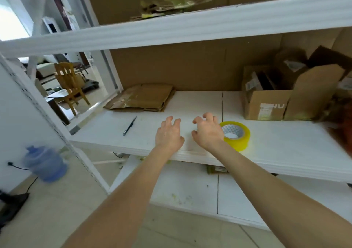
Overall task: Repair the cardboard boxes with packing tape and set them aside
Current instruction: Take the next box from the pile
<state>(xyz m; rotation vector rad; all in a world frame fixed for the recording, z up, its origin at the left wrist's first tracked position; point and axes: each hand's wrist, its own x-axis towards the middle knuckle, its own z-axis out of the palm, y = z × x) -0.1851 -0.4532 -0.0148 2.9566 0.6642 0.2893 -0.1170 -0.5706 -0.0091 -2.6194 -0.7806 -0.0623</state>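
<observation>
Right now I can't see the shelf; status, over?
Hands: left, right open, empty. Tape beside right hand. Flat boxes back left, untouched. Nothing blocking.

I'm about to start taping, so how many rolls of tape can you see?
1. The yellow tape roll lies flat on the middle shelf, just beside the right hand. Others may be hidden behind the boxes.

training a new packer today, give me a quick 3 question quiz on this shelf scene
1. True or false: the right hand is gripping the tape roll.
2. Which lies left of the left hand: A) pen B) scissors C) stapler?
3. Where is the flattened cardboard?

Key: 1. False; both hands are open and hold nothing, with the roll lying just beside the right one. 2. A. 3. At the back left of the shelf.
</observation>
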